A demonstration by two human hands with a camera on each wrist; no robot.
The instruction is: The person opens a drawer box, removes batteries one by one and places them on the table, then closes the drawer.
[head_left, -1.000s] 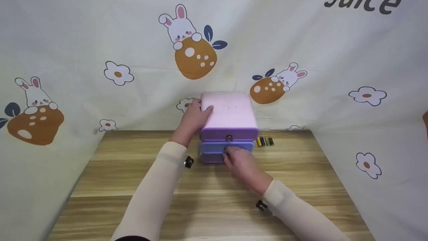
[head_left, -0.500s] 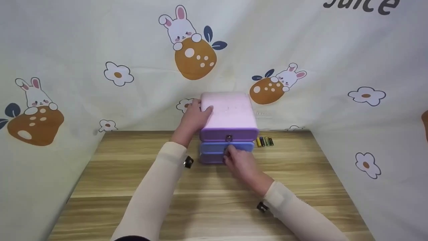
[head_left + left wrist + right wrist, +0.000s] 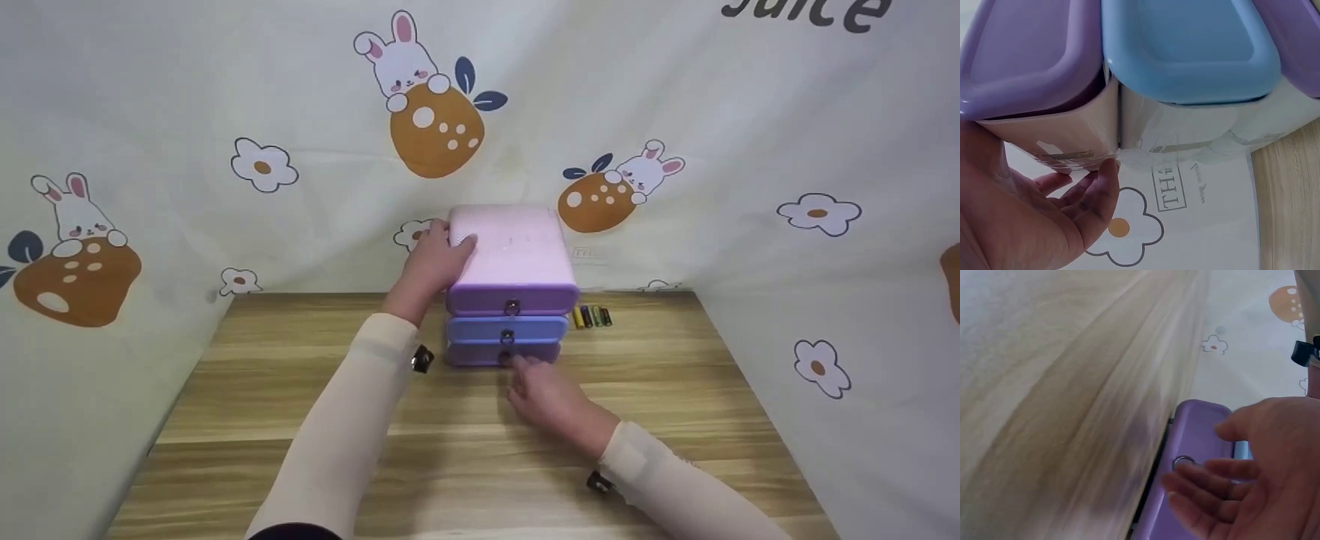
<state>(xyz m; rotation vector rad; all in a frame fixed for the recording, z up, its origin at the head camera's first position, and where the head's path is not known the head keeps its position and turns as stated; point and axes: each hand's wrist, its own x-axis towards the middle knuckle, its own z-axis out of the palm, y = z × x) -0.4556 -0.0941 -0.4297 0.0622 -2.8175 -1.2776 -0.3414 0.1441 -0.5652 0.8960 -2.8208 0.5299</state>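
A small three-tier drawer box (image 3: 514,244) stands at the back of the table, with a pink top, a purple top drawer (image 3: 476,300), a blue middle drawer (image 3: 469,330) and a purple bottom drawer (image 3: 466,355). Each drawer front has a metal ring pull, and all three look pushed in. My left hand (image 3: 435,259) holds the box's upper left edge, thumb on top and fingers along the side. At the bottom drawer's ring pull (image 3: 1184,460) is my right hand (image 3: 551,397), its fingers loosely bent and the thumb apart; whether the fingertips touch the ring I cannot tell.
Several batteries (image 3: 592,316) lie in a row just right of the box. Behind it hangs a pale cloth (image 3: 322,225) printed with rabbits and flowers. The wooden table (image 3: 300,405) extends toward me and to both sides.
My right hand has let go of the middle drawer's ring pull and moved down to the bottom drawer. My left hand has stayed on the box.
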